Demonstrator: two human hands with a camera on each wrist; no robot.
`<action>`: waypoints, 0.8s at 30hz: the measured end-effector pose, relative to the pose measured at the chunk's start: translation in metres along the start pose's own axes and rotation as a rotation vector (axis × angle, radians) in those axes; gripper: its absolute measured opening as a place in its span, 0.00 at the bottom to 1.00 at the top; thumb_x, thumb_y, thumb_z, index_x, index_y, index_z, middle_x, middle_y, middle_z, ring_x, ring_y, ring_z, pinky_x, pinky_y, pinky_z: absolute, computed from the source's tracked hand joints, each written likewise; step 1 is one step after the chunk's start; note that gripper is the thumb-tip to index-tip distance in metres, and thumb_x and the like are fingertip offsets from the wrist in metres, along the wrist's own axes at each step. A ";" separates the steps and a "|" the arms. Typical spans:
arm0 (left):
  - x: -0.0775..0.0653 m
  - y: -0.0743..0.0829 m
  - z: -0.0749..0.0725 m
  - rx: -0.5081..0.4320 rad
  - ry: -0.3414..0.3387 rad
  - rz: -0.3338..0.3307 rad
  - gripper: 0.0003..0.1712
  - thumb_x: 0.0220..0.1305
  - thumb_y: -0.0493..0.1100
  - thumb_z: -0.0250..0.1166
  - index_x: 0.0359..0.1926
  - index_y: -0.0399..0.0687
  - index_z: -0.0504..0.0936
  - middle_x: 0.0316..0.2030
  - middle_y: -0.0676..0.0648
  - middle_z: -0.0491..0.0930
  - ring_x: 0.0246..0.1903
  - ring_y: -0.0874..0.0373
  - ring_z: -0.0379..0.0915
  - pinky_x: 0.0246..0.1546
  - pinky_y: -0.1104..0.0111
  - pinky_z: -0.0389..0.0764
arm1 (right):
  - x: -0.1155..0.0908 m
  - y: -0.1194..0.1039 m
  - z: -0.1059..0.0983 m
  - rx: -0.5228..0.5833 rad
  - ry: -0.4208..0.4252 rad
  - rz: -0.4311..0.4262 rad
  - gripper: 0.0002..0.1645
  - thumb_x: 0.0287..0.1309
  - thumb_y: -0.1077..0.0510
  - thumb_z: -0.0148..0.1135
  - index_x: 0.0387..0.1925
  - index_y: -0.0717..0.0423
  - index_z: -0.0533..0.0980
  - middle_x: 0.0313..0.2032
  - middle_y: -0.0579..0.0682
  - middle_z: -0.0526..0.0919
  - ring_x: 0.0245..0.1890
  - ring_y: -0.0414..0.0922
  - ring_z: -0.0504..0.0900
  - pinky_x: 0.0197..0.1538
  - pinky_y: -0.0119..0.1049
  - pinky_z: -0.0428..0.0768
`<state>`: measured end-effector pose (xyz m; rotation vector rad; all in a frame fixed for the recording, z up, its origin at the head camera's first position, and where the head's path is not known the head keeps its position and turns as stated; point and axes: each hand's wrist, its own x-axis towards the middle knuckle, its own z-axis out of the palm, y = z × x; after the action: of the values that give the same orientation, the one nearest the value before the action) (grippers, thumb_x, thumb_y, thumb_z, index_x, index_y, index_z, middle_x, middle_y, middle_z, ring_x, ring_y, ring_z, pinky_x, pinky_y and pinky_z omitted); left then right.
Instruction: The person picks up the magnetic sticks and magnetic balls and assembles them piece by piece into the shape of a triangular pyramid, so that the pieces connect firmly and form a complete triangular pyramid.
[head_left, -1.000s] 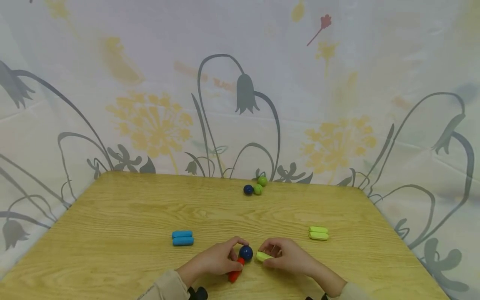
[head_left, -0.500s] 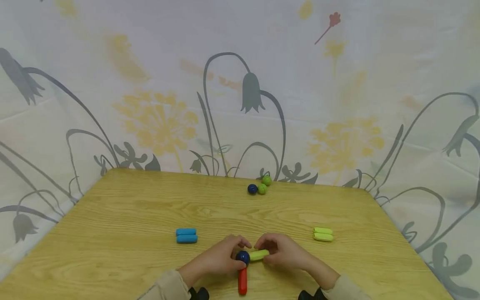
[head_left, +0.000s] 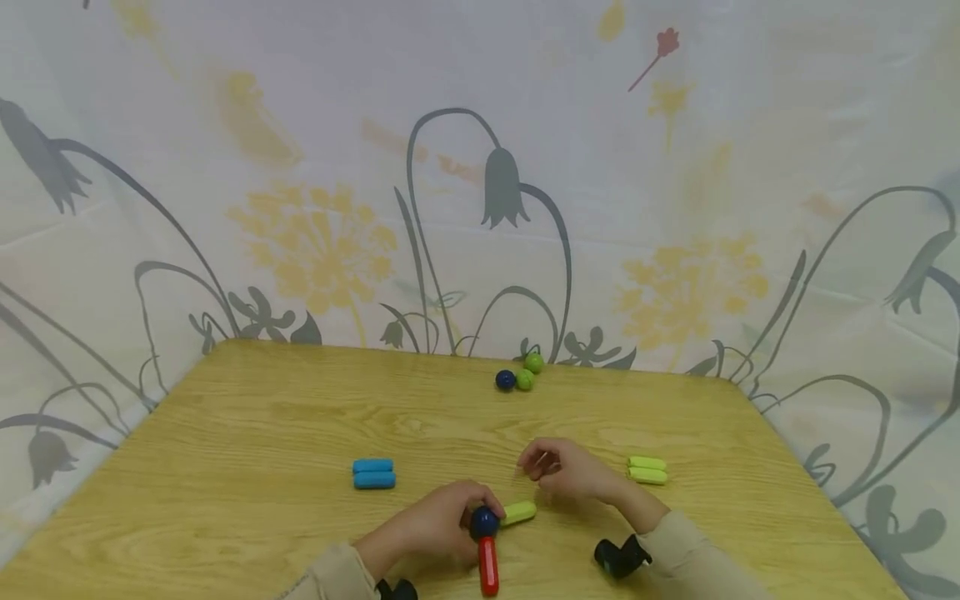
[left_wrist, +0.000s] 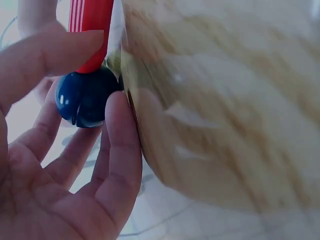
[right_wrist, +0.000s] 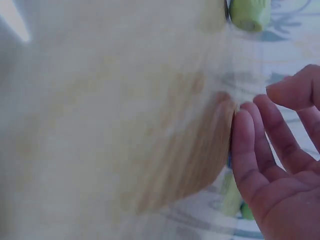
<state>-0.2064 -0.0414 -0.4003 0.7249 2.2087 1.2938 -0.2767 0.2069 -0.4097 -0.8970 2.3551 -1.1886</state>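
My left hand (head_left: 442,521) holds a dark blue ball (head_left: 484,522) low in the head view's middle. From the ball a red stick (head_left: 488,567) points toward me and a yellow-green stick (head_left: 519,512) reaches to the right. In the left wrist view the thumb lies on the red stick (left_wrist: 92,20) near its joint, and fingers curve around the blue ball (left_wrist: 87,100). My right hand (head_left: 573,471) hovers beyond the yellow-green stick, fingers loosely bent, nothing in them. A yellow-green stick end (right_wrist: 249,15) shows at the top of the right wrist view, apart from the fingertips.
Two blue sticks (head_left: 373,473) lie side by side at left on the wooden table (head_left: 300,408). Two yellow-green sticks (head_left: 647,470) lie at right, near the right forearm. Toward the far edge sit another dark blue ball (head_left: 506,380) and two green balls (head_left: 525,380). A patterned curtain (head_left: 315,167) hangs behind.
My right hand brought the yellow-green stick to the blue ball, then let it go and moved away and to the right. The red stick swung round to point toward me.
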 end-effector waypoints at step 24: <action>-0.001 0.002 0.003 0.062 0.021 -0.022 0.18 0.46 0.34 0.74 0.37 0.52 0.78 0.42 0.57 0.75 0.20 0.64 0.65 0.25 0.74 0.68 | 0.062 0.023 -0.039 0.104 0.444 0.108 0.22 0.58 0.69 0.58 0.54 0.68 0.70 0.55 0.65 0.68 0.49 0.59 0.72 0.42 0.44 0.77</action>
<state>-0.2032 -0.0389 -0.3994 0.7115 2.2758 1.2327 -0.3535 0.1982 -0.4072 -0.5005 2.6033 -1.5793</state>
